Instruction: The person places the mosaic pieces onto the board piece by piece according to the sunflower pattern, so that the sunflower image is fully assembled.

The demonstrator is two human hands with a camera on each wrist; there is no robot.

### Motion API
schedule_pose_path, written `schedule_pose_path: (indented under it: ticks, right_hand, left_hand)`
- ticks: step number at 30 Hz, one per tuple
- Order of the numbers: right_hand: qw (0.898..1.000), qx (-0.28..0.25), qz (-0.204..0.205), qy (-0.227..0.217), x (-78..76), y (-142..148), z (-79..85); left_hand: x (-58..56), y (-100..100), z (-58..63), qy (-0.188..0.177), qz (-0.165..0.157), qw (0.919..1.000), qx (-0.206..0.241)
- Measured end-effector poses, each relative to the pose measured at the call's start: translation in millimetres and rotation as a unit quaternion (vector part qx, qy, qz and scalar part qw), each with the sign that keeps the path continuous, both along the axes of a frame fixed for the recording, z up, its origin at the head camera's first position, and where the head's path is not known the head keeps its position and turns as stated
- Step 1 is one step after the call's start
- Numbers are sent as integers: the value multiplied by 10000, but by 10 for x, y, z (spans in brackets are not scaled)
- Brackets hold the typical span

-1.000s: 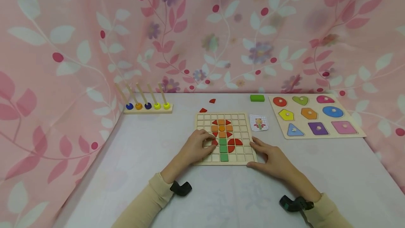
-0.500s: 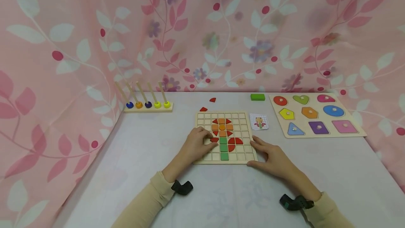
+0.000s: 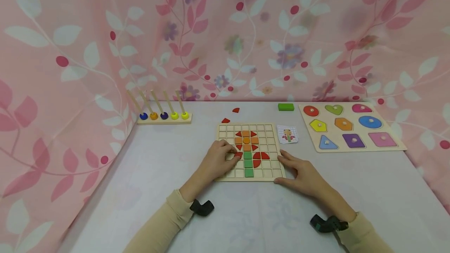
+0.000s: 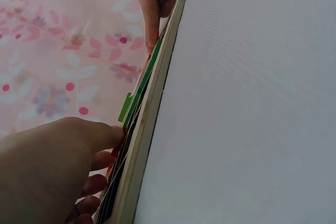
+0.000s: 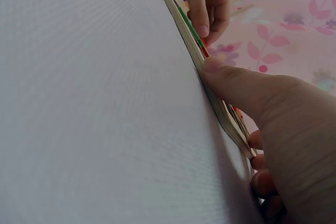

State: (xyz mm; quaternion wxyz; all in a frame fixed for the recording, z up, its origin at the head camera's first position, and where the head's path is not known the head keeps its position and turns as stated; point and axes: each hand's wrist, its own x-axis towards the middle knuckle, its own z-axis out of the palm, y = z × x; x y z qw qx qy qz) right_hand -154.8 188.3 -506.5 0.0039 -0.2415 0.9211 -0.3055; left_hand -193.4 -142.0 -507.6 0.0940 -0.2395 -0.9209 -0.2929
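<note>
A square wooden grid board (image 3: 232, 180) lies flat on the table, bearing a flower pattern of orange, red and green tiles. Over its left half, my left hand (image 3: 218, 160) pinches a red quarter-circle tile (image 3: 238, 154) between thumb and fingers, beside the top green tile (image 3: 247, 155). My right hand (image 3: 302, 175) holds the board's near right corner, thumb at the front edge and fingers along the right side. In the right wrist view, the right thumb (image 5: 231, 80) presses on the board's edge. The left wrist view shows the left thumb (image 4: 100, 135) against the tiles.
Two loose red tiles (image 3: 236, 110) lie behind the board. A pattern card (image 3: 287, 134) is to its right, with a green block (image 3: 286, 107) farther back. A shape puzzle (image 3: 351, 128) lies at the right; a peg stand (image 3: 164, 121) with coloured beads stands back left.
The red tile between my left fingers has shifted and turned slightly beside the top green tile. My right hand stays at the board's corner.
</note>
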Motion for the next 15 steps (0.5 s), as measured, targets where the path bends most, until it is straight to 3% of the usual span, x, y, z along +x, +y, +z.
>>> schedule_pose_path:
  ticks: [5, 15]
  right_hand:
    - [10000, 38, 1, 39, -18, 14, -18]
    - [10000, 23, 25, 24, -23, 13, -22]
  left_hand:
    - [-8, 25, 11, -18, 226, 9997, -29]
    - [-20, 16, 5, 155, 85, 9997, -149]
